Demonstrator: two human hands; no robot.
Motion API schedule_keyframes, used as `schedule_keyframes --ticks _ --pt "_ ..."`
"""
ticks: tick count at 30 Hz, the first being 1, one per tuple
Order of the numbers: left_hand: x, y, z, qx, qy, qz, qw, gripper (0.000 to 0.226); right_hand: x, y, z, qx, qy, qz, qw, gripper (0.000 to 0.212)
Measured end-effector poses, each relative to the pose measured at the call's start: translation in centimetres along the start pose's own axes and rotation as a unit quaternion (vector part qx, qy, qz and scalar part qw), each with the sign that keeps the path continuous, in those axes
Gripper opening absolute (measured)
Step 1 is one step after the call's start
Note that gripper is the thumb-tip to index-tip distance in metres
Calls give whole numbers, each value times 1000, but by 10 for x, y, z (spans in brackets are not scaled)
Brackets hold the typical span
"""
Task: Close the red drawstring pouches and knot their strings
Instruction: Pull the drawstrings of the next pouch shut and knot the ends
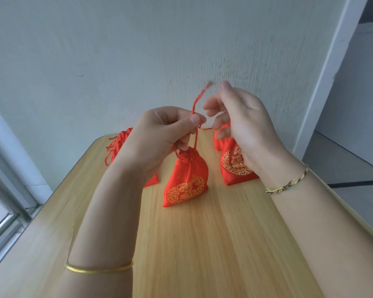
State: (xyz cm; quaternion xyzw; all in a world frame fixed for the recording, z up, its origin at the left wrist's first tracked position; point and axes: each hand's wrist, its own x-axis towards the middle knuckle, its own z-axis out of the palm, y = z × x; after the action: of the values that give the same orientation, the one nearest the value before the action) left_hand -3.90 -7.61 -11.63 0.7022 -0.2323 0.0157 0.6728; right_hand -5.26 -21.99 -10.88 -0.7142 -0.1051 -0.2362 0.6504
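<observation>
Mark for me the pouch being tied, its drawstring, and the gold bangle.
Pouch being tied (187,171): head view, red fabric above its gold emblem.
Drawstring (194,105): head view, upright strand below its blurred tip.
Gold bangle (99,269): head view, middle of the band on the left wrist.

The frayed tip of the red drawstring cord (209,85) above the standing red satin pouch with gold embroidery (186,181) is smeared by motion. So is the fingertip (224,84) of my right hand (243,125) beside it, and I cannot tell whether that grip holds the side strand. My left hand (159,134) pinches the cord under its thumb and covers most of another red pouch (119,145) left of the standing one. My right wrist hides part of the gold-patterned red pouch (233,166) to its right. The pale wooden tabletop (202,244) runs off the bottom edge.
</observation>
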Motion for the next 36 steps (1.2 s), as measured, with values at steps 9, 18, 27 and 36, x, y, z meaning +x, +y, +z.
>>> schedule_keyframes --ticks 9,18,27,36 --pt "-1 2 -1 -31 -6 2 999 14 -2 11 1 2 -132 123 984 27" --pt "-1 0 -2 -18 23 3 1000 13 4 7 -3 111 -69 108 986 33" --pt "-1 0 -6 -60 50 -18 997 13 2 5 -16 -28 -235 158 959 34" --pt "-4 5 -1 74 9 51 996 20 2 14 -16 -163 -192 126 960 20"
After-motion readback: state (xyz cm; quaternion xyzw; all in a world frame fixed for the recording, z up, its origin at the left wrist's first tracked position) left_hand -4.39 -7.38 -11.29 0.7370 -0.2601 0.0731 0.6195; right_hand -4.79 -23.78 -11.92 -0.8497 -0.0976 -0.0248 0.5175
